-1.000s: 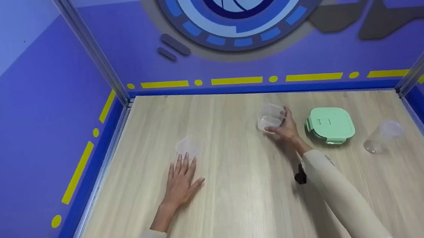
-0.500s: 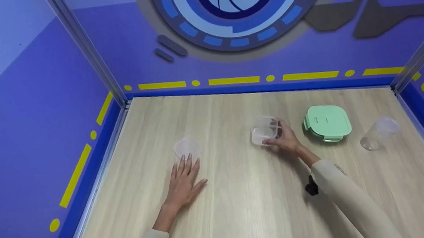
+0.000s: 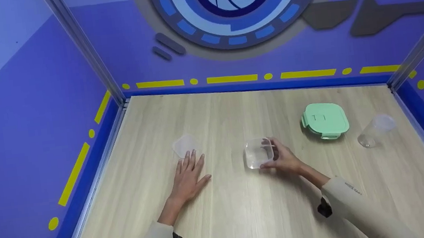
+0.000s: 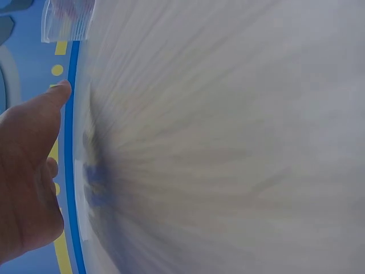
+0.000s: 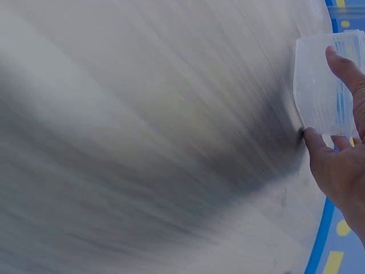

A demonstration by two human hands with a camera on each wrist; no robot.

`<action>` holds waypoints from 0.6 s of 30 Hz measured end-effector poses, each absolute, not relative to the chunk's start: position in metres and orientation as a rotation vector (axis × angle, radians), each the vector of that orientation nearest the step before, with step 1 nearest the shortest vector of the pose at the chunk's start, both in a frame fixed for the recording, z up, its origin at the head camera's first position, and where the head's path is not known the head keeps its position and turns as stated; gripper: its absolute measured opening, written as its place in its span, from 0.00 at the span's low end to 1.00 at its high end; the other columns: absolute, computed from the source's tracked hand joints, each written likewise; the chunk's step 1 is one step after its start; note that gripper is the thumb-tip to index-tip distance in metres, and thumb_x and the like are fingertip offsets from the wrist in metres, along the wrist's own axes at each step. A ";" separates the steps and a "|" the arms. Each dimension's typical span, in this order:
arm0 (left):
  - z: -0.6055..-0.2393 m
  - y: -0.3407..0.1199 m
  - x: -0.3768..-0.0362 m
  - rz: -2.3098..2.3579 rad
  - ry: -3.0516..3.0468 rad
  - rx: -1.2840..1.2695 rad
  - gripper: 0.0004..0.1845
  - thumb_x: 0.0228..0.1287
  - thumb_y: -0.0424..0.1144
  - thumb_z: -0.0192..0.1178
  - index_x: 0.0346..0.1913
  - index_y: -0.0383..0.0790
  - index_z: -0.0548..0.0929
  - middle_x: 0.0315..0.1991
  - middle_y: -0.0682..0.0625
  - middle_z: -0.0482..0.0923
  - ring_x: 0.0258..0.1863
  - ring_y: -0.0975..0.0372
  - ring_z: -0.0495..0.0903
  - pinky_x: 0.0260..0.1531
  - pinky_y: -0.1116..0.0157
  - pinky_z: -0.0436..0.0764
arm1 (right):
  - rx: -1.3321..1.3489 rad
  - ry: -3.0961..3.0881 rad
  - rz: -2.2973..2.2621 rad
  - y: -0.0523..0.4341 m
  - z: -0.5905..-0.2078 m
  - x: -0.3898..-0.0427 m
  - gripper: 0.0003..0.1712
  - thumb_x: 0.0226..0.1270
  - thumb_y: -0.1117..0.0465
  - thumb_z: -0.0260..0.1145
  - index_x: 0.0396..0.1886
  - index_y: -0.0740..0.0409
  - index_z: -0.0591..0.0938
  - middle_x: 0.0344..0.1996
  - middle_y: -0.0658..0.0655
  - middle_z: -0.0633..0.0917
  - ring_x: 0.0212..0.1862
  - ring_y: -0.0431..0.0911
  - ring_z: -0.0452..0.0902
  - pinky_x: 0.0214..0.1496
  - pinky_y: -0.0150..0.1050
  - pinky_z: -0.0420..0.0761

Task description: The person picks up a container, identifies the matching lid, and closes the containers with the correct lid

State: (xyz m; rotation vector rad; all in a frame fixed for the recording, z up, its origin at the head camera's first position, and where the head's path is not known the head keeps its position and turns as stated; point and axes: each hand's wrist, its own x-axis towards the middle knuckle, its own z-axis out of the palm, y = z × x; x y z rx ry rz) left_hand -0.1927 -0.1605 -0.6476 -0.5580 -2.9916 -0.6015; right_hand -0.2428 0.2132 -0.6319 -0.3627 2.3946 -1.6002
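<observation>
Near the middle of the table, my right hand [image 3: 283,158] grips a clear square plastic container [image 3: 258,154] by its right side, thumb at the front and fingers behind. The right wrist view shows the container [image 5: 322,85] upright, thumb and fingers around its wall. To the left, my left hand [image 3: 188,179] lies with fingers straight and spread, fingertips at the near edge of a translucent plastic lid [image 3: 185,144]. In the left wrist view the left hand [image 4: 31,171] appears at the left edge, and part of the container [image 4: 68,23] shows at the top.
A food box with a mint-green clip lid [image 3: 326,119] stands to the right of the right hand. Farther right is a clear plastic cup [image 3: 377,130] with a frosted top. Blue-purple panels [image 3: 229,61] wall the wooden table [image 3: 227,221] at the back and sides.
My right hand has brought the clear container nearer and to the left, away from the mint-green food box. The left hand has stayed at the lid with hardly any shift.
</observation>
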 end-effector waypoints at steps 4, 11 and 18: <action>-0.648 -0.161 -0.199 -0.620 -2.975 -0.556 0.39 0.75 0.59 0.53 0.80 0.42 0.61 0.82 0.35 0.51 0.82 0.41 0.49 0.77 0.37 0.49 | -0.395 2.409 -1.581 0.213 -0.631 -0.230 0.57 0.45 0.64 0.85 0.74 0.63 0.64 0.70 0.70 0.74 0.70 0.68 0.71 0.72 0.65 0.69; -0.649 -0.165 -0.211 -0.646 -3.010 -0.504 0.38 0.75 0.57 0.54 0.80 0.41 0.61 0.82 0.35 0.51 0.82 0.41 0.47 0.78 0.37 0.47 | -0.430 2.361 -1.583 0.213 -0.635 -0.206 0.58 0.46 0.65 0.85 0.75 0.64 0.62 0.70 0.70 0.73 0.72 0.68 0.68 0.74 0.64 0.66; -0.644 -0.170 -0.238 -0.783 -2.904 -0.357 0.31 0.74 0.42 0.58 0.75 0.32 0.67 0.78 0.31 0.58 0.80 0.39 0.55 0.77 0.38 0.53 | -0.489 2.390 -1.607 0.211 -0.635 -0.199 0.57 0.47 0.65 0.85 0.75 0.64 0.63 0.69 0.71 0.74 0.70 0.70 0.70 0.72 0.66 0.67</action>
